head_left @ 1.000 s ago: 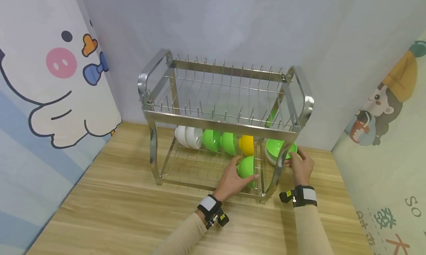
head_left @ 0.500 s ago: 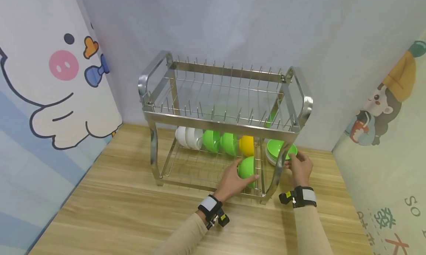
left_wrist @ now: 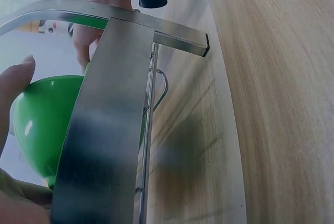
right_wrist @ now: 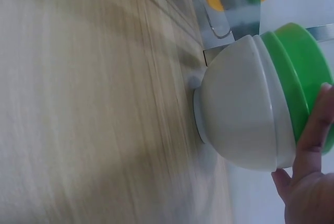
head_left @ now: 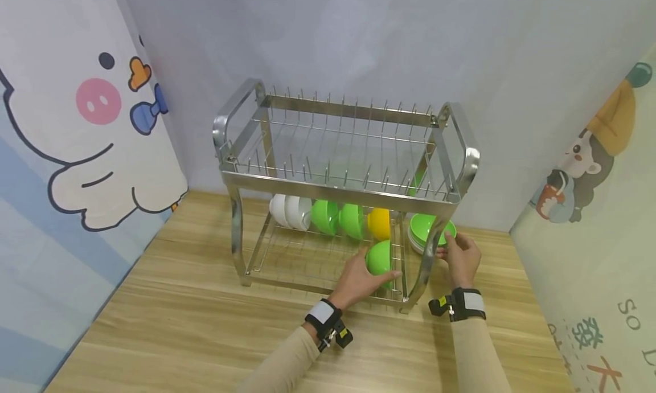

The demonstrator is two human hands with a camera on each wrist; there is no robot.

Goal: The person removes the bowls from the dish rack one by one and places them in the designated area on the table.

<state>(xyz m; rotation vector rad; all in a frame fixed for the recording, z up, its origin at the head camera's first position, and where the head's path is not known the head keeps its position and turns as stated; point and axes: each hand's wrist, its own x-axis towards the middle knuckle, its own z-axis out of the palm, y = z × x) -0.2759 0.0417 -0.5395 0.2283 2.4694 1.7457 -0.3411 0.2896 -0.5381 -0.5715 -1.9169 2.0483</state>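
My left hand (head_left: 359, 276) holds a green bowl (head_left: 378, 258) that stands on its side at the front right of the rack's lower shelf. In the left wrist view, fingers and thumb go round this green bowl (left_wrist: 44, 122), and a metal bar hides part of it. Outside the rack on the right, my right hand (head_left: 463, 259) grips the edge of a stack of bowls. Green bowls (right_wrist: 292, 78) are nested above white bowls (right_wrist: 237, 106), and the stack's white base meets the wooden table. The rack's right leg partly covers the stack in the head view.
The two-tier metal dish rack (head_left: 338, 188) has upright wire prongs on top. Along the back of its lower shelf, white bowls (head_left: 299, 212), green bowls (head_left: 351, 221) and a yellow bowl (head_left: 379, 224) stand on edge. A wooden table (head_left: 205, 324) lies beneath, with cloth-like walls around.
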